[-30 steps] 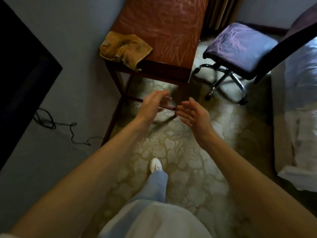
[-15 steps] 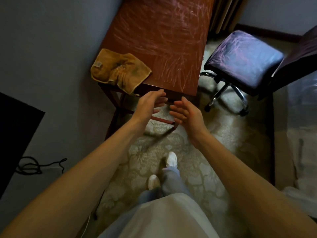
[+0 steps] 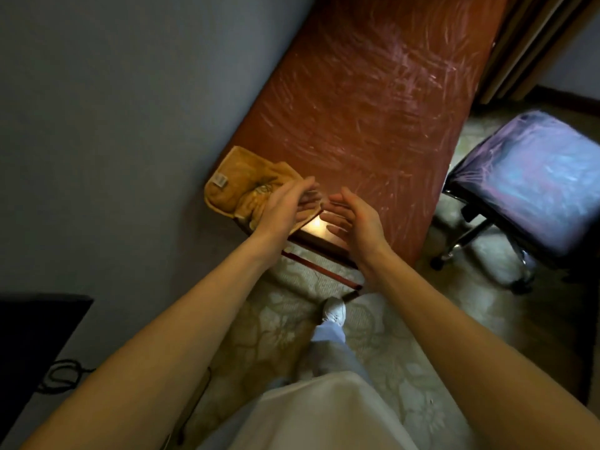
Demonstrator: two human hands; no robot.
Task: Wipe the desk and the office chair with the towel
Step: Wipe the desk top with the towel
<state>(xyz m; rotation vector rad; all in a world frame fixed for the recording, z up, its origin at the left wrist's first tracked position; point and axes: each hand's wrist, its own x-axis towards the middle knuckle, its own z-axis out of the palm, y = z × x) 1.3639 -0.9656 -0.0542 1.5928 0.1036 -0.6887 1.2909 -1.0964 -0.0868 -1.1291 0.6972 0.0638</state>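
Note:
A crumpled yellow towel (image 3: pixel 240 186) lies on the near left corner of the reddish-brown desk (image 3: pixel 363 102), whose top is streaked with pale marks. My left hand (image 3: pixel 285 206) hovers over the towel's right part with fingers straight; whether it touches the cloth I cannot tell. My right hand (image 3: pixel 354 216) is held beside it over the desk's near edge, palm turned inward, fingers relaxed, holding nothing. The office chair (image 3: pixel 532 177) with its purple-blue seat stands to the right of the desk.
A grey wall (image 3: pixel 113 108) runs along the desk's left side. A dark object (image 3: pixel 29 339) and a black cable (image 3: pixel 61 375) lie at lower left. Patterned carpet (image 3: pixel 383 336) covers the floor under my white shoe (image 3: pixel 334 310). A curtain (image 3: pixel 532 47) hangs behind the desk.
I have stepped closer to the desk. Both hands have moved forward from in front of the desk to over its near edge, the left one reaching the towel.

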